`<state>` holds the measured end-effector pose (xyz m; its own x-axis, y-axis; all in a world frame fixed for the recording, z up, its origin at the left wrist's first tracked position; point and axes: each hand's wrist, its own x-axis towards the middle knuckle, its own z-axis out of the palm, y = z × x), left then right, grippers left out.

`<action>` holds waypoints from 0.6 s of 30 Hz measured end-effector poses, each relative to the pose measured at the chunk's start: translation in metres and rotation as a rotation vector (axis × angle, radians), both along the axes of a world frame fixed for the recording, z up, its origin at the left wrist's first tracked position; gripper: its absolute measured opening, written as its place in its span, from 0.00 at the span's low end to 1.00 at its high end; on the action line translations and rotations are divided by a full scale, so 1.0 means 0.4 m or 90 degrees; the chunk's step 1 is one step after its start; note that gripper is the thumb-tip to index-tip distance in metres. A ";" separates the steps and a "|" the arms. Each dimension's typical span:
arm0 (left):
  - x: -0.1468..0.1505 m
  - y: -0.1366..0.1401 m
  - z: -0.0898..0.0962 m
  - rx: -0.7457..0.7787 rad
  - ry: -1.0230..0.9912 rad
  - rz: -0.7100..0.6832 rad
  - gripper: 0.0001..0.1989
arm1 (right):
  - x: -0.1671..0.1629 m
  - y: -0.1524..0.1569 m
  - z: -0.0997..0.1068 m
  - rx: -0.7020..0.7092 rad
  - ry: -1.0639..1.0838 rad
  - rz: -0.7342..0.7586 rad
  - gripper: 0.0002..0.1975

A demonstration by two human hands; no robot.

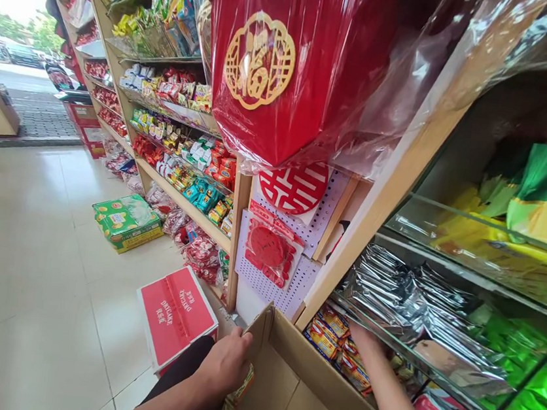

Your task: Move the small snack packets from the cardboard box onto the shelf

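Observation:
My left hand (pixel 229 360) reaches down at the near corner of an open brown cardboard box (pixel 303 379) and closes on a colourful snack packet (pixel 231 405) held against the box's edge. My right hand (pixel 367 340) is stretched into the low shelf to the right, among small yellow and red snack packets (pixel 335 334); its fingers are hidden behind the packets and the shelf rail, so its grip is not visible. Silver foil bags (pixel 411 299) lie on the shelf just above that hand.
A red flat carton (pixel 176 316) lies on the tiled floor left of the box, and a green carton (pixel 126 221) further off. Stocked shelves (pixel 181 148) run along the aisle. A red plastic-wrapped lantern (pixel 289 68) hangs overhead. Green bags (pixel 531 372) fill the right shelf.

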<state>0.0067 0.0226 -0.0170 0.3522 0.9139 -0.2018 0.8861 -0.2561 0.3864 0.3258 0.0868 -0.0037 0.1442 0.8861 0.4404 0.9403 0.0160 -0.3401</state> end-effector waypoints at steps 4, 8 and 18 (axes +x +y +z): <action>-0.002 0.000 -0.003 0.021 0.008 -0.010 0.09 | -0.030 -0.092 -0.004 -0.032 -0.075 -0.049 0.18; -0.001 -0.005 0.003 0.027 0.003 -0.014 0.09 | -0.097 -0.258 -0.056 0.103 -0.168 0.065 0.15; 0.002 -0.005 0.007 0.032 0.023 -0.022 0.11 | -0.403 -0.338 -0.282 -0.572 0.255 0.290 0.51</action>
<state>0.0074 0.0207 -0.0142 0.3774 0.9106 -0.1685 0.8892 -0.3056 0.3404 0.1647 -0.0485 -0.1167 -0.2911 0.8677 -0.4030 0.7272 -0.0731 -0.6826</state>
